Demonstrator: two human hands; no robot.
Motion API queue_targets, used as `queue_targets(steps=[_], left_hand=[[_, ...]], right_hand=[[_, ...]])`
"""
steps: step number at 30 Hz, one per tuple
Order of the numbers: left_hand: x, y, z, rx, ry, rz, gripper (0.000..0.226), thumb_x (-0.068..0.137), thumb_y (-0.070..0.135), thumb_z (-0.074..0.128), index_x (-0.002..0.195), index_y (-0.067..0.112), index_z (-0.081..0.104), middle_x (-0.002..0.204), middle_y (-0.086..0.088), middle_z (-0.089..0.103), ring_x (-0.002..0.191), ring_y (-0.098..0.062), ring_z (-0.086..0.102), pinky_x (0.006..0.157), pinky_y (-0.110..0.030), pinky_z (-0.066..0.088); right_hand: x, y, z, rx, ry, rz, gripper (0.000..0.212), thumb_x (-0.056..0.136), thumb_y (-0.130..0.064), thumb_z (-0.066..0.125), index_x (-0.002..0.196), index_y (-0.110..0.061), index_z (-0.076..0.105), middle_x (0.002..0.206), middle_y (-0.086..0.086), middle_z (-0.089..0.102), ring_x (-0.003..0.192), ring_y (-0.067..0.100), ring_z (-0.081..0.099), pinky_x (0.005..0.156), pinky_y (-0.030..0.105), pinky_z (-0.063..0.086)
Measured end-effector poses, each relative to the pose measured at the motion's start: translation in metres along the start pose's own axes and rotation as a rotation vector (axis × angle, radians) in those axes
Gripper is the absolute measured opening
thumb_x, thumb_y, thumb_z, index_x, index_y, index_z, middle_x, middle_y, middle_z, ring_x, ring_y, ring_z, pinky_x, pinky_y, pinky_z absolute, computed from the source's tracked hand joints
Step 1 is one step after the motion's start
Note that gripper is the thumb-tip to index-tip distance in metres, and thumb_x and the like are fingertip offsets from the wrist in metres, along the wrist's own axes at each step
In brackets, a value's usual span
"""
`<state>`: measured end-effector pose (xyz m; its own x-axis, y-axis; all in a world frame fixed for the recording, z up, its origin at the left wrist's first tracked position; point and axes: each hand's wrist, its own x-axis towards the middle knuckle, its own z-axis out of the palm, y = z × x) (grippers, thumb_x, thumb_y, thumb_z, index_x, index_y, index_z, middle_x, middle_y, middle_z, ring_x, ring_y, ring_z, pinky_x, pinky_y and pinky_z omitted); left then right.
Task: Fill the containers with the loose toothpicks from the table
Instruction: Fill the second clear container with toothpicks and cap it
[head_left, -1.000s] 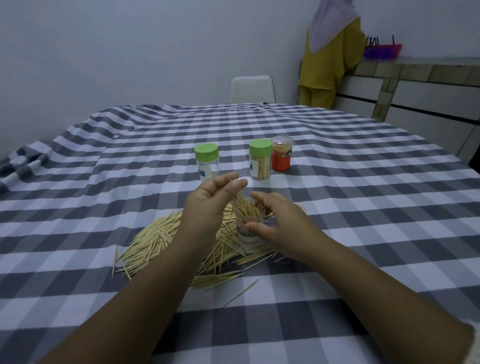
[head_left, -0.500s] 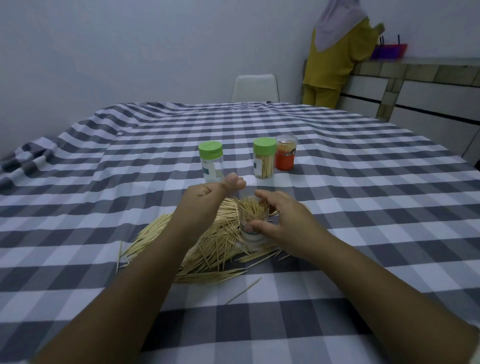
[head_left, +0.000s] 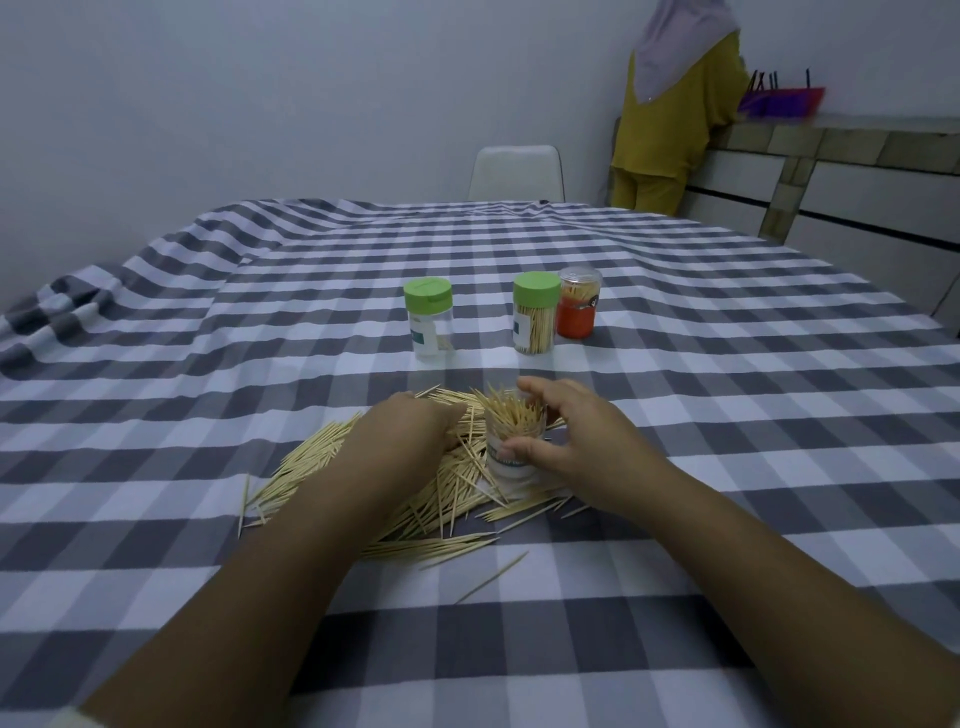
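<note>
- Head view: the open container stands upright in the pile, crammed with toothpicks sticking out the top at all angles. The right hand has its grip wrapped around it, thumb across the near side and fingers curled over the far rim.
- Loose toothpicks are spread on the worktop just left of that grip and toward the camera from it, with one stray stick lying apart, closer to the camera.
- The left hand is down on the pile right beside the container, knuckles up, fingers curled into the sticks. Can't tell if its grip actually has any, the fingertips are hidden.
- Beyond both hands: a green-lidded jar that looks nearly empty, a second green-lidded jar packed with toothpicks, and an orange jar touching or just beside that one.
- Way past those, a white chair at the far edge and a person in yellow standing at a counter.
</note>
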<state>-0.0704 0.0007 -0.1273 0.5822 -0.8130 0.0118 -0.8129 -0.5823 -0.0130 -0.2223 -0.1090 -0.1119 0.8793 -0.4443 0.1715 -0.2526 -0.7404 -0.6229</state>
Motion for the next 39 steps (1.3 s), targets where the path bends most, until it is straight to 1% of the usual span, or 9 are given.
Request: queue_targets(steps=[2, 5, 9, 14, 17, 20, 22, 31, 39], left_hand=[[0.003, 0.004, -0.004, 0.076, -0.041, -0.021, 0.044, 0.097, 0.023, 0.044, 0.139, 0.037, 0.041, 0.132, -0.008, 0.055, 0.117, -0.027, 0.054, 0.093, -0.036, 0.047], [-0.002, 0.005, -0.001, 0.003, 0.13, 0.014, 0.037, 0.096, 0.018, 0.045, 0.129, 0.031, 0.056, 0.118, -0.005, 0.064, 0.106, -0.025, 0.06, 0.085, -0.033, 0.048], [-0.008, 0.002, 0.0, -0.378, 0.327, -0.039, 0.032, 0.097, 0.02, 0.049, 0.125, 0.03, 0.06, 0.114, 0.0, 0.068, 0.101, -0.017, 0.06, 0.077, -0.025, 0.042], [-0.009, 0.001, -0.004, -0.791, 0.44, -0.04, 0.014, 0.095, 0.024, 0.055, 0.102, 0.025, 0.067, 0.083, 0.003, 0.068, 0.069, -0.011, 0.056, 0.063, -0.028, 0.044], [-0.009, 0.002, -0.009, -1.007, 0.462, -0.065, 0.015, 0.093, 0.02, 0.058, 0.085, 0.032, 0.06, 0.083, 0.004, 0.068, 0.076, -0.013, 0.06, 0.07, -0.03, 0.048], [-0.009, 0.001, -0.013, -1.247, 0.466, -0.113, 0.013, 0.091, 0.019, 0.059, 0.088, 0.031, 0.062, 0.092, 0.004, 0.071, 0.091, -0.014, 0.066, 0.088, -0.039, 0.052], [-0.009, 0.0, -0.014, -1.413, 0.479, -0.13, 0.012, 0.092, 0.015, 0.058, 0.09, 0.026, 0.063, 0.091, 0.004, 0.072, 0.095, -0.016, 0.067, 0.092, -0.044, 0.052], [-0.004, 0.007, -0.02, -1.946, 0.447, -0.022, 0.01, 0.094, 0.01, 0.05, 0.102, 0.012, 0.056, 0.09, 0.0, 0.071, 0.091, -0.015, 0.069, 0.083, -0.035, 0.055], [-0.007, 0.019, -0.022, -2.062, 0.403, 0.038, 0.011, 0.095, 0.007, 0.047, 0.103, 0.01, 0.054, 0.087, -0.003, 0.07, 0.085, -0.015, 0.07, 0.074, -0.029, 0.058]], right_hand=[[0.0, 0.0, 0.0, -0.002, -0.001, 0.003, 0.072, 0.082, -0.039, 0.065, 0.144, -0.027, 0.031, 0.139, -0.004, 0.042, 0.121, 0.011, 0.044, 0.085, 0.018, 0.038], [0.0, 0.0, 0.0, -0.007, 0.001, 0.004, 0.072, 0.082, -0.039, 0.065, 0.144, -0.027, 0.031, 0.139, -0.004, 0.042, 0.12, 0.011, 0.044, 0.086, 0.019, 0.038], [0.001, 0.001, 0.001, 0.002, -0.002, 0.005, 0.072, 0.082, -0.039, 0.066, 0.144, -0.026, 0.031, 0.138, -0.004, 0.042, 0.121, 0.011, 0.043, 0.089, 0.021, 0.039], [0.001, 0.001, 0.0, 0.003, -0.007, 0.006, 0.073, 0.082, -0.039, 0.066, 0.145, -0.026, 0.03, 0.139, -0.004, 0.041, 0.122, 0.011, 0.042, 0.093, 0.023, 0.038], [0.0, 0.001, 0.001, 0.0, -0.004, 0.003, 0.072, 0.083, -0.039, 0.066, 0.145, -0.027, 0.03, 0.14, -0.005, 0.041, 0.122, 0.01, 0.042, 0.092, 0.023, 0.038], [0.001, 0.001, 0.001, 0.003, -0.003, 0.004, 0.072, 0.083, -0.039, 0.066, 0.145, -0.026, 0.03, 0.14, -0.004, 0.041, 0.122, 0.01, 0.042, 0.092, 0.022, 0.038], [0.001, 0.001, 0.001, 0.001, -0.003, 0.004, 0.072, 0.083, -0.039, 0.065, 0.145, -0.026, 0.03, 0.14, -0.004, 0.041, 0.122, 0.011, 0.042, 0.092, 0.022, 0.038], [0.002, 0.002, 0.002, -0.007, -0.002, 0.001, 0.073, 0.083, -0.04, 0.065, 0.145, -0.027, 0.03, 0.141, -0.005, 0.04, 0.122, 0.01, 0.042, 0.089, 0.02, 0.036], [0.002, 0.002, 0.003, -0.008, 0.008, -0.008, 0.072, 0.083, -0.039, 0.065, 0.145, -0.026, 0.03, 0.138, -0.004, 0.042, 0.12, 0.01, 0.042, 0.089, 0.02, 0.036]])
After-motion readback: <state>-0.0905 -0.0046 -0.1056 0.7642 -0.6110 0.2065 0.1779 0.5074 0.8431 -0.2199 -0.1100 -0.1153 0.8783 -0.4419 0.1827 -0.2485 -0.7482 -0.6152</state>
